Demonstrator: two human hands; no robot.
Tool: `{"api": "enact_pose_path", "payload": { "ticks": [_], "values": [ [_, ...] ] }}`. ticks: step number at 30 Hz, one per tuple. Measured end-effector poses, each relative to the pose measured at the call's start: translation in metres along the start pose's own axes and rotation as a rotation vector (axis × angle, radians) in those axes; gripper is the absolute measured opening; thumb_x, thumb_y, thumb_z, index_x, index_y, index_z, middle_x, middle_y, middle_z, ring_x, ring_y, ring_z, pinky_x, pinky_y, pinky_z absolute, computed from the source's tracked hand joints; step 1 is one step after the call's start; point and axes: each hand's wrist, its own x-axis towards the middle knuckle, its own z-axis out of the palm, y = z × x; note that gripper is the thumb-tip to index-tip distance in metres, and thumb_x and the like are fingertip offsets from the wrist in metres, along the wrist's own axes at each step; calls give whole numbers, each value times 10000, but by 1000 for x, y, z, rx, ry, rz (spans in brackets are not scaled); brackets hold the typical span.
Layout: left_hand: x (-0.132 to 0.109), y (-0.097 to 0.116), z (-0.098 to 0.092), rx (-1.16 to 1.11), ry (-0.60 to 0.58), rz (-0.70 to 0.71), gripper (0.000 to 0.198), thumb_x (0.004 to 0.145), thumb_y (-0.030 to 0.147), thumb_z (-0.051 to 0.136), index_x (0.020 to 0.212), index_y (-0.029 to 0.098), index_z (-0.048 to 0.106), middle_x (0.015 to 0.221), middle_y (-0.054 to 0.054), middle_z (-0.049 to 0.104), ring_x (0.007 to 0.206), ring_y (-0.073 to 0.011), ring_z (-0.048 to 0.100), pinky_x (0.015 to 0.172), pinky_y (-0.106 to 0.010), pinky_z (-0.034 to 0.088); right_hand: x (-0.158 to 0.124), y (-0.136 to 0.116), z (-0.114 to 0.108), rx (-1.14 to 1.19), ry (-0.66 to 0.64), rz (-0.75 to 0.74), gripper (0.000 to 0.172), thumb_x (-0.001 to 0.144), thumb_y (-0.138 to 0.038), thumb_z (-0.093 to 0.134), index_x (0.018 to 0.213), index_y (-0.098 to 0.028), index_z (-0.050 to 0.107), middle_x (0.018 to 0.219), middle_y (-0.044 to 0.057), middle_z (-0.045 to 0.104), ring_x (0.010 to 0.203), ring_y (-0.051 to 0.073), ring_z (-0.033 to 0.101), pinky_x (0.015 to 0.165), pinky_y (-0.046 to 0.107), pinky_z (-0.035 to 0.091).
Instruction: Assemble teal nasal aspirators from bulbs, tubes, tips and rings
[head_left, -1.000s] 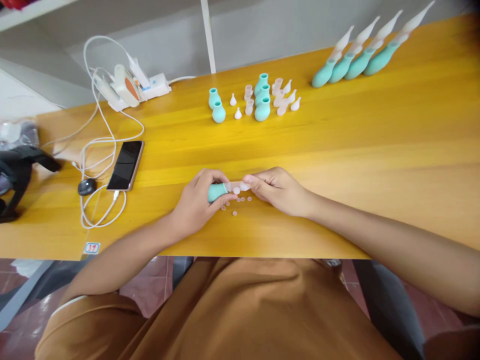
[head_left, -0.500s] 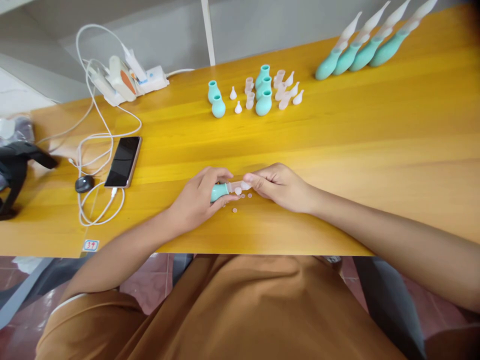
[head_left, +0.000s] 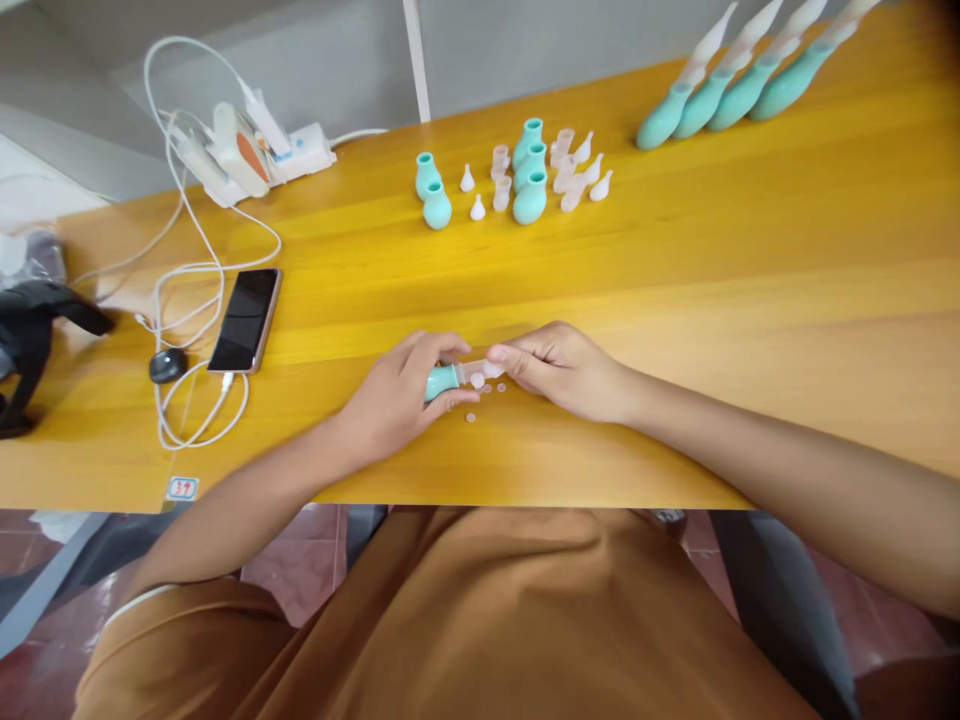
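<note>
The left hand (head_left: 386, 400) has slid a tiny bit to the right, and it now hides some little round discs (head_left: 471, 418) that showed a second ago. Its fingers curl around a green bulb (head_left: 441, 381), low over the worktop (head_left: 675, 300). A see-through tube (head_left: 470, 372) sits at the bulb's mouth. The right hand (head_left: 574, 375) pinches a white tip (head_left: 493, 369) at the tube's other end. More green bulbs (head_left: 530, 198) stand farther back.

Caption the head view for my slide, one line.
Left hand holding a teal bulb, right hand pinching the white piece at the end of its translucent tube; small discs on the table.
</note>
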Motion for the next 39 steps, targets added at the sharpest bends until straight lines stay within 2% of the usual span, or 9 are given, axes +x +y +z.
{"api": "enact_pose_path", "payload": {
  "ticks": [7,11,14,16,18,22,26,31,39],
  "values": [
    [-4,8,12,-107,0,-51,551,991,410,873,1385,255,522,1239,-70,785,1122,-240,820,982,-382,659,0,-3,0,57,-17,0,760,1049,-832,557,670,-173,566,554,-49,372,535,75,311,512,247,266],
    [-4,16,14,-144,114,-210,513,975,424,890,1323,266,547,1196,-33,786,1074,-205,820,917,-330,653,0,-5,2,74,10,-8,767,1053,-813,570,619,-192,454,556,-43,373,549,77,326,523,243,275],
    [-2,16,12,-124,117,-219,489,962,439,901,1285,258,582,1178,-34,786,1071,-212,809,922,-348,645,-1,-4,4,61,31,-28,765,1050,-805,585,614,-196,432,560,-39,376,560,84,346,535,243,290],
    [0,15,10,-104,90,-200,506,937,466,922,1266,252,602,1165,-40,787,1062,-222,800,917,-360,640,-1,-3,5,44,49,-36,760,1060,-799,573,620,-193,440,565,-36,384,562,87,351,542,245,294],
    [1,14,6,-71,78,-165,529,905,495,944,1240,246,619,1138,-42,790,1040,-226,787,901,-361,631,-2,0,6,6,45,-54,733,1085,-770,556,656,-177,517,595,-25,455,574,90,393,560,244,313],
    [2,14,-2,-8,96,-35,410,944,465,905,1169,238,648,1044,-34,796,975,-211,753,848,-348,590,-4,1,7,-83,-5,-174,639,1165,-625,509,764,-153,666,662,-9,580,605,89,485,612,238,350],
    [3,16,-8,-7,115,108,290,1007,411,839,1145,246,645,954,-8,805,877,-188,739,810,-354,550,-6,-2,6,-173,21,-327,580,1196,-488,519,723,-163,603,619,-33,528,550,72,421,599,241,317],
    [4,14,-10,-30,116,217,249,1027,346,826,1164,243,645,982,-13,827,876,-176,765,821,-352,537,-7,-4,4,-257,33,-437,543,1207,-416,515,724,-171,562,614,-37,494,541,73,406,582,235,302],
    [6,13,-14,-90,77,219,183,1068,380,768,1147,253,662,995,-25,834,870,-185,766,850,-374,537,-8,-7,2,-287,25,-511,527,1209,-396,516,731,-177,543,630,-30,500,559,81,420,592,243,302]
  ]
}}
